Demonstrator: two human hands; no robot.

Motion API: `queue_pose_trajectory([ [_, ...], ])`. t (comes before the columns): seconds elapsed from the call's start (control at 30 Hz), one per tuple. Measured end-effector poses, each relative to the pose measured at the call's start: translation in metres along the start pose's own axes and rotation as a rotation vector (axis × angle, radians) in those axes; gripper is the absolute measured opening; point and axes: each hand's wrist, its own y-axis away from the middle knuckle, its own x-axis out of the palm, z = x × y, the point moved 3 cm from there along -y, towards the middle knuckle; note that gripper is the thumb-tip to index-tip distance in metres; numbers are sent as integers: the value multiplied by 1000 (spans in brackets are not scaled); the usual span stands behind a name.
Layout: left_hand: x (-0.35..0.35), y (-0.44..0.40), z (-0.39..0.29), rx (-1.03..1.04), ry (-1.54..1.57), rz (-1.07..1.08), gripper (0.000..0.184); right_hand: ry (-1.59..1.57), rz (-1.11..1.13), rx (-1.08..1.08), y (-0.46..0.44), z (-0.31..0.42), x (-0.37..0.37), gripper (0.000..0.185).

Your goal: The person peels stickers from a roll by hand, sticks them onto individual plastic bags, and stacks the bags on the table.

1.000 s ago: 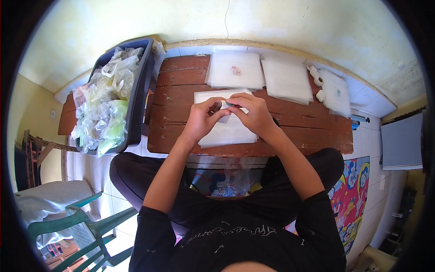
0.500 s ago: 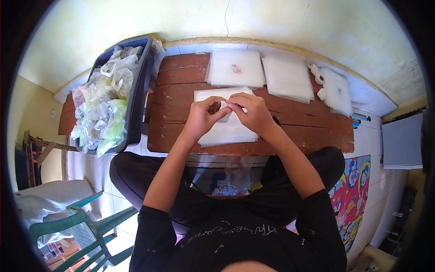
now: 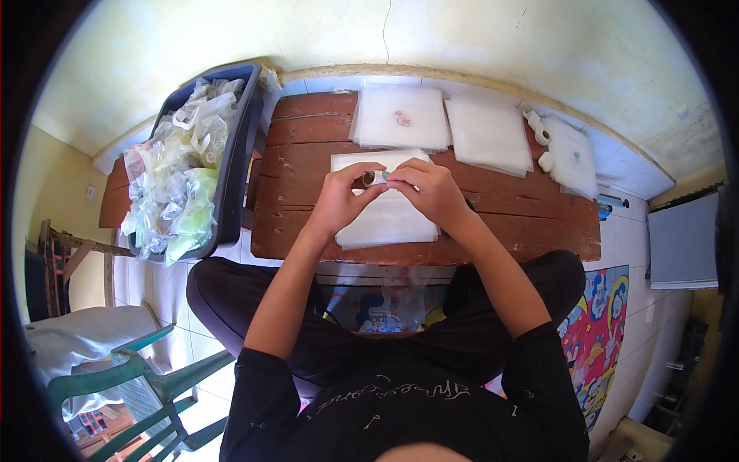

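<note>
A: Holding what in the left fingers (image 3: pixel 362 169)?

B: Grasping a roll (image 3: pixel 379 177), white, with a round opening toward the left palm.

A: And with the right fingers (image 3: pixel 408 174)?

B: Pinching the other end of the roll, close to a greenish patch. Nearly meeting the left fingers there.

A: Held where?

B: Above the near stack (image 3: pixel 386 222), toward its far part. Can't tell whether touching the sheets or just over them.

A: Lying on what, that stack?

B: On the worktop (image 3: pixel 300 177), made of reddish-brown planks.

A: Anything beyond the near stack?

B: Look straight past it for a far stack (image 3: pixel 373 131), topped with a small pinkish piece (image 3: pixel 402 118). Beyond and to the right, find a middle stack (image 3: pixel 493 135), bare on top. Farther right of the near stack, see white rolls (image 3: pixel 541 135) beside an end stack (image 3: pixel 566 173), marked by a small greenish piece (image 3: pixel 577 155).

A: And to the left?

B: Well apart from the near stack, notice a dark tub (image 3: pixel 232 189), heaped with plastic bags (image 3: pixel 173 177).

A: Nearer the body?

B: Find a green chair (image 3: pixel 108 379) to the near left of the near stack, and a colourful mat (image 3: pixel 596 323) to its near right.
</note>
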Motion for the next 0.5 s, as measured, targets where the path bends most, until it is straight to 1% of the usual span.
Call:
queue_pose_trajectory([
  [0.13,-1,0,0,-21,5,6,30,-17,6,-1,1,-2,3,10],
  [0.23,1,-1,3,6,33,-25,30,-4,2,1,2,-2,2,9],
  [0.4,2,-1,8,-21,-68,-11,31,92,2,26,5,-7,4,6],
  [0.5,4,-2,10,-9,-65,-3,30,117,12,29,9,-13,9,6],
])
